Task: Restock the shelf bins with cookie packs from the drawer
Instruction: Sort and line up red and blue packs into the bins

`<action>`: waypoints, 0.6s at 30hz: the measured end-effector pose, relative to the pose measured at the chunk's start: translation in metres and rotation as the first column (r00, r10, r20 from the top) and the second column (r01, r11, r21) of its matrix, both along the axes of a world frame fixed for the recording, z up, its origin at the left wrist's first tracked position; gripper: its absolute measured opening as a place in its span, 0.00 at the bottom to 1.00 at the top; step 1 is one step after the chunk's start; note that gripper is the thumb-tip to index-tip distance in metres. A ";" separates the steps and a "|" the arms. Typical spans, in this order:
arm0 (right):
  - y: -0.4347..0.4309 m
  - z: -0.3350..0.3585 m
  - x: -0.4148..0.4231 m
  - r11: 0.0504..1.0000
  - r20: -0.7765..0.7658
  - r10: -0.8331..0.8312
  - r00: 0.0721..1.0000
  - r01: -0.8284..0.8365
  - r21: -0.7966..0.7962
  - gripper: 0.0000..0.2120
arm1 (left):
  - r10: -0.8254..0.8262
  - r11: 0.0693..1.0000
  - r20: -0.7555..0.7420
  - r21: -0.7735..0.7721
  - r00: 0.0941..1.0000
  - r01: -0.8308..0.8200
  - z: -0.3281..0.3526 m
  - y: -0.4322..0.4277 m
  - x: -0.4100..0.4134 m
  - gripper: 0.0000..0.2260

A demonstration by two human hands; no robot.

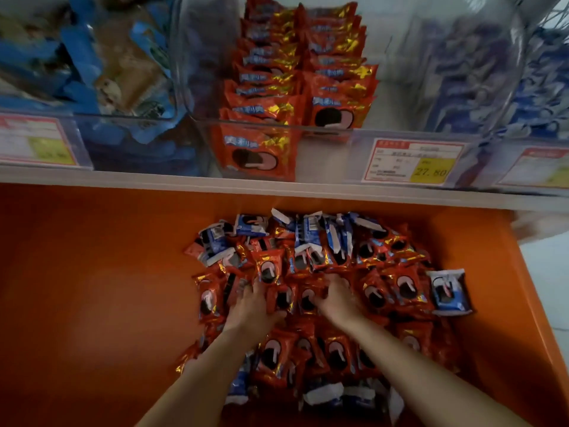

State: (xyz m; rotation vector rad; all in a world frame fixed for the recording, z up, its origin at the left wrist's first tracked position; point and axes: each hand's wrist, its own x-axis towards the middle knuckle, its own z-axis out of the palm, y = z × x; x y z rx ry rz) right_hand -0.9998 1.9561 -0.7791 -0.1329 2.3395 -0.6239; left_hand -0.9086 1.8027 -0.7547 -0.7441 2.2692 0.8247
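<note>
My left hand [251, 308] lay on the heap in the drawer [92, 303], fingers spread forward over the wrappers, and I could not tell whether it had closed on any. Just right of it, pressed between both hands, a few red packs [294, 298] stood on edge, long sides pointing away from me toward the bin [321, 155] straight ahead and above. My right hand [337, 300] had its fingers curled onto them, equally near.
</note>
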 end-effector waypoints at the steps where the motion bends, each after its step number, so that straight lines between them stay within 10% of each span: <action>1: -0.002 -0.003 0.001 0.998 -0.007 -0.055 0.998 0.055 -0.011 0.28 | 0.003 1.000 0.003 0.001 1.000 -0.003 -0.002 0.002 -0.001 0.39; 18: -0.001 0.011 -0.007 0.998 0.102 -0.065 0.993 0.067 -0.013 0.26 | 0.241 0.968 -0.129 0.105 0.962 -0.229 0.026 -0.013 -0.007 0.21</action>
